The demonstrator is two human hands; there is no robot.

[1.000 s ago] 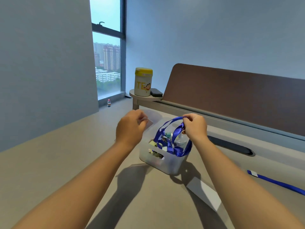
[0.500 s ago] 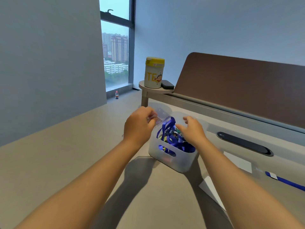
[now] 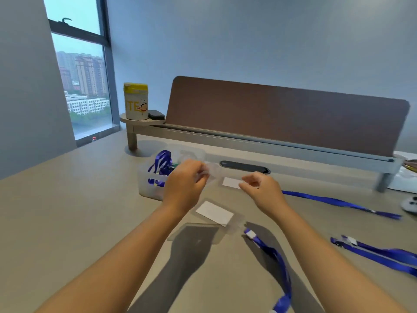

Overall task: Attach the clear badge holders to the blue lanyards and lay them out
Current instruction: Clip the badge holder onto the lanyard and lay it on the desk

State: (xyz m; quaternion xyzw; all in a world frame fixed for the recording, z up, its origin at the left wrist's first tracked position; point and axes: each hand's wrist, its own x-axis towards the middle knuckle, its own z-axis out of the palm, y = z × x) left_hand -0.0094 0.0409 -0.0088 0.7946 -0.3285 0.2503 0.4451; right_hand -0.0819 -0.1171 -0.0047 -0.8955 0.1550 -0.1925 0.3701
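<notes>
The clear badge holder (image 3: 208,171) pinched in my left hand (image 3: 185,186) is filmy, nearly see-through, above the table's (image 3: 67,222) middle. My right hand (image 3: 259,188) is loosely curled, holding nothing I can make out. Three blue lanyards (image 3: 273,256) lie toward the right edge; more fill the bin (image 3: 149,188), so much remains.

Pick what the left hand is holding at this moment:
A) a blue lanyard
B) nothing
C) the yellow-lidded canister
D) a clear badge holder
D: the left hand pinches a clear badge holder just above the desk, beside the translucent bin of blue lanyards, while the yellow-lidded canister stands untouched on the small round shelf.
</notes>
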